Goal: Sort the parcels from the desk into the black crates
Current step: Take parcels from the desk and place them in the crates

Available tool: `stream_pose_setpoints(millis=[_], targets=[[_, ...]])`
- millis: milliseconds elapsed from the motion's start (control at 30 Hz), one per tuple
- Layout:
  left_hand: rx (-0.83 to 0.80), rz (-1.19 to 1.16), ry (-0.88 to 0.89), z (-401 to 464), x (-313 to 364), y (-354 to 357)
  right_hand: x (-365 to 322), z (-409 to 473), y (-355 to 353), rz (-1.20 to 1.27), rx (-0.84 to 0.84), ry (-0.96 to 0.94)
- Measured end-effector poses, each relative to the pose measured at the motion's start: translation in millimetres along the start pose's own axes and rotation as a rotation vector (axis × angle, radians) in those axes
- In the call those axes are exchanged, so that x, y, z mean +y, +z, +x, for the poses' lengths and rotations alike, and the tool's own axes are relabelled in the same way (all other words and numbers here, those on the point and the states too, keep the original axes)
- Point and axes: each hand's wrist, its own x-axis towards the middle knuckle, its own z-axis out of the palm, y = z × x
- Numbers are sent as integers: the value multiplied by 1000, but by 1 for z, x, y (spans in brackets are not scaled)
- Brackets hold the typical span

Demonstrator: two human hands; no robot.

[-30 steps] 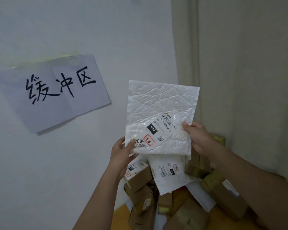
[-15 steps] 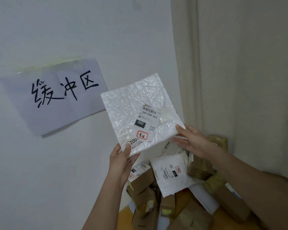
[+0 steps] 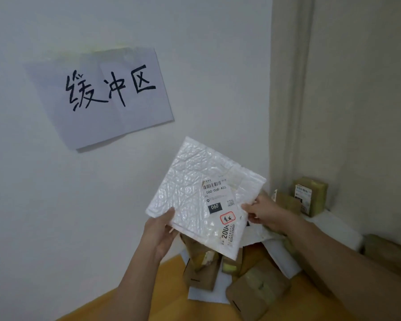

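I hold a white bubble mailer (image 3: pixel 190 193) up in front of the wall, tilted like a diamond. Its label reads 060-06B-A05, with a black 060 tag and a red stamp. My left hand (image 3: pixel 159 232) grips its lower left edge, thumb on the front. My right hand (image 3: pixel 262 212) pinches its right edge beside the label. Below it, a heap of brown cardboard parcels (image 3: pixel 257 286) and white mailers lies on the yellow desk (image 3: pixel 125 302). No black crate is in view.
A paper sign (image 3: pixel 107 93) with handwritten characters is stuck on the white wall. A beige curtain (image 3: pixel 357 100) hangs at the right. More taped boxes (image 3: pixel 310 195) are stacked in the corner against it.
The mailer has turned clockwise and come lower and to the right, so its label sits nearer my right hand. My view has shifted left and down, showing more of the desk.
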Motion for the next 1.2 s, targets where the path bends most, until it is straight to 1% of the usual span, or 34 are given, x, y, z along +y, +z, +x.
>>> stream_pose_setpoints(millis=[100, 233, 267, 300, 400, 467, 567, 667, 733, 800, 900, 1033, 1200], targets=[[69, 18, 2, 2, -6, -31, 17, -2, 4, -85, -71, 61], [155, 19, -46, 4, -33, -69, 38, -2, 14, -53, -81, 122], [173, 5, -65, 4, -42, -78, 43, -3, 17, -42, -107, 151], [192, -4, -83, 4, -50, -89, 49, -5, 21, -38, -161, 186], [252, -35, -137, -2, -77, -117, 68, -9, 35, -75, -397, 265], [310, -69, -174, -15, -92, -133, 79, -11, 51, -116, -464, 257], [406, -106, -194, -39, -104, -156, 88, -12, 75, -125, -479, 238], [486, -115, -219, -68, -111, -173, 93, -10, 96, -88, -520, 279], [543, -109, -248, -90, -117, -179, 96, -7, 111, -134, -508, 283], [613, -75, -271, -109, -124, -180, 102, -3, 123, -196, -497, 245], [747, -50, -292, -130, -140, -190, 120, 1, 136, -230, -492, 210], [871, -97, -354, -166, -162, -200, 151, 2, 157, -281, -580, 220], [986, -188, -325, -217, -178, -215, 179, -18, 201, -334, -702, 231]])
